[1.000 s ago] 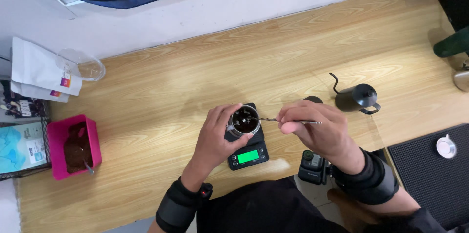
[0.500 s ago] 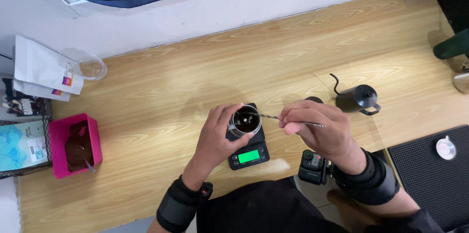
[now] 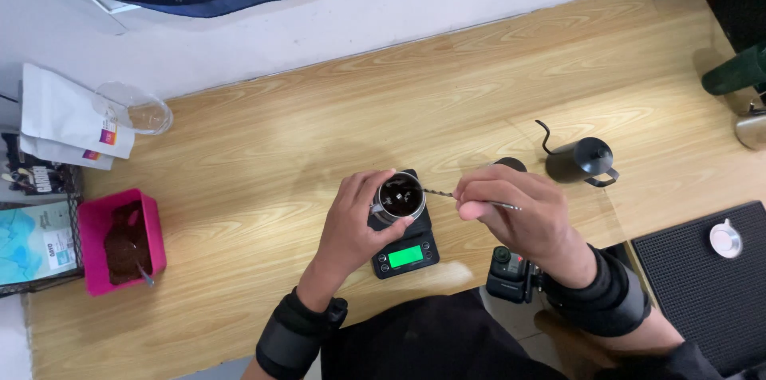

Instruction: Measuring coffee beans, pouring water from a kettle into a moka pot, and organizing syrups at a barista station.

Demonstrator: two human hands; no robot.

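The left hand (image 3: 351, 216) is curling around a metal cup (image 3: 398, 197) sitting on the black scale (image 3: 405, 251) on the desk (image 3: 263, 165); the right hand (image 3: 519, 216) is pinching a thin metal stirrer (image 3: 447, 194), its tip reaching just beside the cup's rim.

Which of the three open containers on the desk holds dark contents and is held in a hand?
The small metal cup on the scale, gripped by the left hand. The pink tub stands untouched; the clear cup looks empty.
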